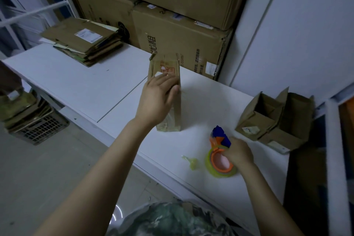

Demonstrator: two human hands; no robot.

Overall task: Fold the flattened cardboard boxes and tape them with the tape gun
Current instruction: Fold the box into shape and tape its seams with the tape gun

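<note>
White worktable (80,82) set against a wall of stacked cartons, seen from the head camera. Nearest the viewer, the right hand (239,152) curls its fingers round the tape gun (217,144), which rests on the tabletop with its yellowish roll toward the near edge. A crumpled scrap of tape (192,163) lies just to the left of the gun.

Farther out and to the left of the right hand, the left hand (159,99) lies on a small cardboard box (170,119), fingers extended across its upper face and thumb at its right edge. The box lies lengthwise away from the viewer. Clear tape shows at its near end and flaps stand up at its far end. Whether it is fully squared up cannot be told.

Beyond the right hand stand two folded boxes (260,115), open-topped and touching each other. Beyond the left hand, well apart from it, sits the stack of flattened boxes (84,42). Large cartons (182,40) fill the background.

The step in hand appears to be bringing the gun to the held box. To do it well, the left hand should keep the flaps pressed shut and level and stay clear of the seam. The gun should meet the seam squarely and run along its middle.
</note>
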